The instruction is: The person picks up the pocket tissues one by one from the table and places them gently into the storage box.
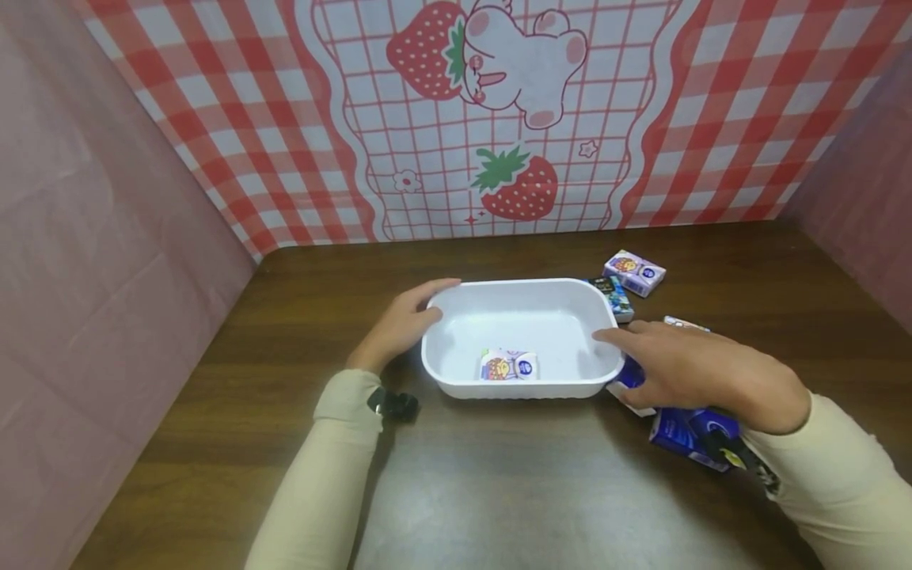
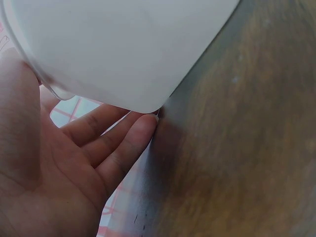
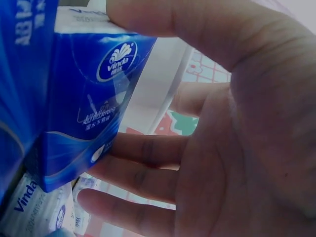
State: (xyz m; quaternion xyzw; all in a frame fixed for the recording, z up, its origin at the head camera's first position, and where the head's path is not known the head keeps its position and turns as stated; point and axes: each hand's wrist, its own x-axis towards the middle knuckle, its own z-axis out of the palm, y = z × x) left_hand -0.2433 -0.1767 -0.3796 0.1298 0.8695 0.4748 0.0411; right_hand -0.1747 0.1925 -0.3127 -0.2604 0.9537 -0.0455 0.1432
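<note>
A white plastic basin (image 1: 523, 390) stands on the table, with a small purple-and-white tissue pack (image 1: 508, 366) inside near its front wall. My left hand (image 1: 399, 328) grips the basin's left end, thumb at the rim and fingers along the outside, as the left wrist view shows. At the basin's right end is my right hand (image 1: 684, 360), its index finger reaching over the rim. In the right wrist view, a blue Vinda tissue pack (image 3: 89, 98) sits between that hand's thumb and fingers, close beside the basin's outer wall.
More blue tissue packs (image 1: 680, 439) lie under and beside the right wrist. Behind the right hand are a purple-and-white pack (image 1: 634, 273) and a dark patterned pack (image 1: 618, 301) by the basin's corner. A red-and-white checked cloth (image 1: 499, 158) hangs at the table's back edge.
</note>
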